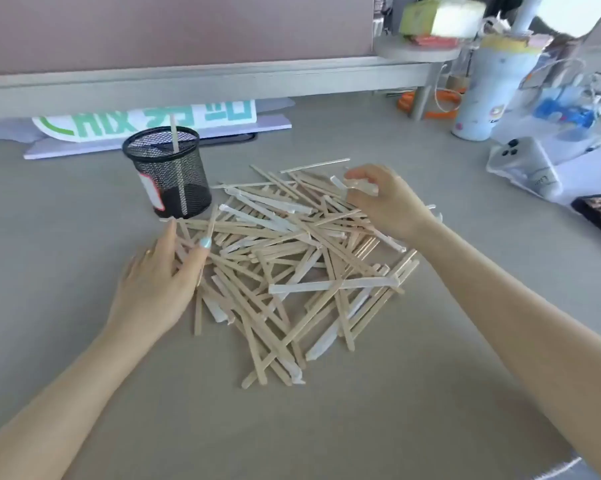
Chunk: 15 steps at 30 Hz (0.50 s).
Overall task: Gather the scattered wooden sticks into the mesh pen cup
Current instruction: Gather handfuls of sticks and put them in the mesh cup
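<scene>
Left hand (160, 285) comes in palm down, fingers spread out flat over the left edge of the stick pile (292, 265), with one stick (210, 226) sitting between the thumb and index finger, pointing up toward the cup. Whether it's actually pinched or only lying there, can't tell for sure.

Just behind that hand, the black mesh pen cup (169, 173) stands upright on the grey table (67, 237), right at the pile's far-left corner. Exactly one stick (178, 161) is inside it, leaning with its tip poking above the rim.

The pile itself is way too tangled to count properly, dozens of bare wooden sticks crisscrossed in one heap, plus a handful still in white paper wrappers.

Right hand (382, 199) is over the far-right side of the pile, wrist bent, fingers curled in and pinching a white wrapped stick (361, 185) near its end.

Off to the right: one pale blue tumbler (489, 95), one white game controller (524, 161), one dark phone (600, 213) at the edge.
</scene>
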Each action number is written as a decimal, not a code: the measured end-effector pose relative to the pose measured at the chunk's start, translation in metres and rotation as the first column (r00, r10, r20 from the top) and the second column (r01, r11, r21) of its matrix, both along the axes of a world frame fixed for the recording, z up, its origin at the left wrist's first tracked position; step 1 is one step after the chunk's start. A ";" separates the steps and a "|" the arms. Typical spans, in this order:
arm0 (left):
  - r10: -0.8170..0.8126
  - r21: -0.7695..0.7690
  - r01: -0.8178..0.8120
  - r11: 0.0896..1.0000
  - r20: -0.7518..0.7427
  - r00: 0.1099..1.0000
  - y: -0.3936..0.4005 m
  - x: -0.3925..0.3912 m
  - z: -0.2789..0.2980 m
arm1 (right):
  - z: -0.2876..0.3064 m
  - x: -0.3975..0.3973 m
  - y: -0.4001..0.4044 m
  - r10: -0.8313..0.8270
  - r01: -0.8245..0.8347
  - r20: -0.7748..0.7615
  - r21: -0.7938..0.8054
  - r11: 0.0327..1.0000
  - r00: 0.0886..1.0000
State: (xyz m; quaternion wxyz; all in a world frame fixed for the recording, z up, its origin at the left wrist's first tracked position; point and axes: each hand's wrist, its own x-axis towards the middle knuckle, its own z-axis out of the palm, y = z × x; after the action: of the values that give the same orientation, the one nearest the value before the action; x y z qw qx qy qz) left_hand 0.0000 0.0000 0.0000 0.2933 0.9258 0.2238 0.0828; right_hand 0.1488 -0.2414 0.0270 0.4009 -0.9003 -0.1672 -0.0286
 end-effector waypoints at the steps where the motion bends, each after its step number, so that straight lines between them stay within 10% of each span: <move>1: -0.008 -0.009 0.008 1.000 0.009 1.000 0.000 0.004 0.000 | 0.001 0.011 0.001 -0.014 0.014 0.007 -0.038 0.999 1.000; 15: -0.192 0.073 0.186 0.980 0.096 0.977 0.007 0.043 -0.027 | 0.002 0.055 -0.007 -0.099 0.020 -0.147 -0.462 0.887 0.984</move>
State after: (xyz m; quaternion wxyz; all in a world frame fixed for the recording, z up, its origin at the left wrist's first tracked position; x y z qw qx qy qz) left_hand 0.0431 0.0067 -0.0267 0.2815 0.9462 0.1167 0.1088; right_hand 0.2043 -0.2480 0.0286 0.1886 -0.9733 -0.1072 0.0746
